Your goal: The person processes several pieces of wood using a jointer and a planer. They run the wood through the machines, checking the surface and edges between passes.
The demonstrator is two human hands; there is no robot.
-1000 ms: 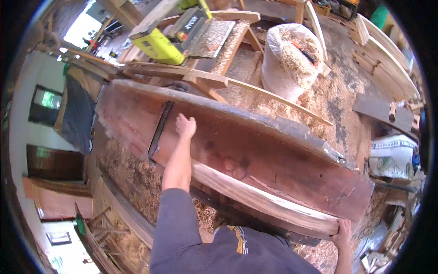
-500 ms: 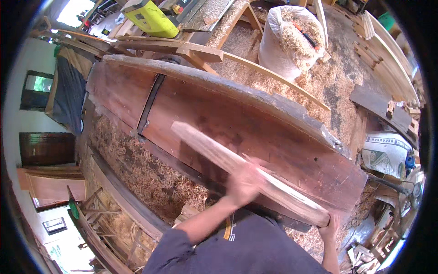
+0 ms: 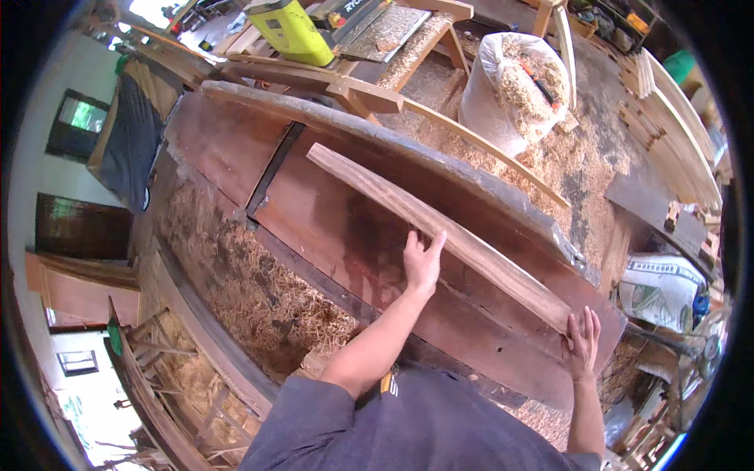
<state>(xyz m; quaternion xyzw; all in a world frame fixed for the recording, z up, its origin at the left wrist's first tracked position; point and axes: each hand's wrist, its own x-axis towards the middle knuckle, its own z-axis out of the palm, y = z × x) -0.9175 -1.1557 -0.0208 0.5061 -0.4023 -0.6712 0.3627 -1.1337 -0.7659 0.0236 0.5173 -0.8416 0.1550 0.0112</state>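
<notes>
At the left edge, a dark-framed window (image 3: 78, 118) sits in a pale wall, and beside it hangs a dark cloth (image 3: 127, 141). Next comes a floor covered with wood shavings (image 3: 236, 271), on which lies a long timber (image 3: 210, 326). From there a long, hollowed brown wooden piece (image 3: 479, 314) stretches slantwise to the right, and a narrow black strip (image 3: 275, 170) crosses it near its left end. Behind it stands a bright green machine (image 3: 290, 35). Over the middle and right part of the brown piece is a pale wooden plank (image 3: 440, 218), sloping down to the right; whether it touches the piece below, I cannot tell. The left hand (image 3: 422, 263) is at the near edge of this plank, with thumb and fingers apart. Farther back is a white bag (image 3: 481, 110) full of shavings, with an orange and black tool (image 3: 539, 85) on top. The right hand (image 3: 582, 345) is at the plank's right end, its fingers stretched upward; I cannot tell if it grips. To the right lie a printed white sack (image 3: 660, 289) and stacked boards (image 3: 671, 149).
</notes>
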